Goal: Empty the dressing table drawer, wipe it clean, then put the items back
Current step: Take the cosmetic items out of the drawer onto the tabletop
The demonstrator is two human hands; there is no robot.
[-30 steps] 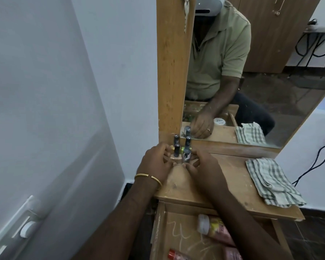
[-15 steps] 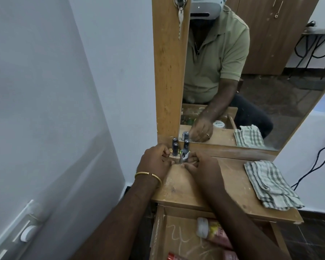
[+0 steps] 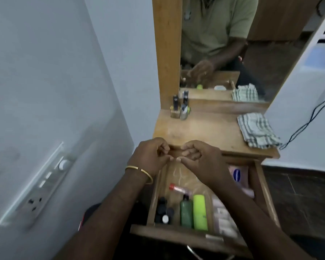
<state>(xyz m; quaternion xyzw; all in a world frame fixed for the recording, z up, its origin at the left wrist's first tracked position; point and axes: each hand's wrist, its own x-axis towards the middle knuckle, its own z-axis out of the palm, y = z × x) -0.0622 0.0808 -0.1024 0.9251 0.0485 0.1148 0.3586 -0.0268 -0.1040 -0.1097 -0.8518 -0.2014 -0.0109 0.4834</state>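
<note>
The wooden drawer [image 3: 265, 192] is pulled out below the dressing table top [image 3: 204, 130]. Inside lie a dark green bottle [image 3: 186, 211], a lime green bottle [image 3: 200, 212], a red-capped tube [image 3: 178, 188], several black-capped small bottles [image 3: 163, 211], a pink pouch with a blue logo [image 3: 237, 174] and pale boxes [image 3: 221, 216]. Small nail polish bottles [image 3: 180, 107] stand at the table's back left corner. My left hand [image 3: 150, 156] and my right hand [image 3: 201, 160] hover above the drawer's back end, fingers loosely curled, tips nearly meeting, holding nothing.
A checked cloth [image 3: 257, 130] lies folded on the right of the table top. The mirror [image 3: 223, 49] rises behind it in a wooden frame [image 3: 167, 49]. A switch panel [image 3: 38, 186] sits on the left wall. A black cable [image 3: 308, 124] hangs at the right.
Both hands have let go of the small bottles at the back left corner and drawn back over the open drawer. The camera has tilted down, showing more of the drawer.
</note>
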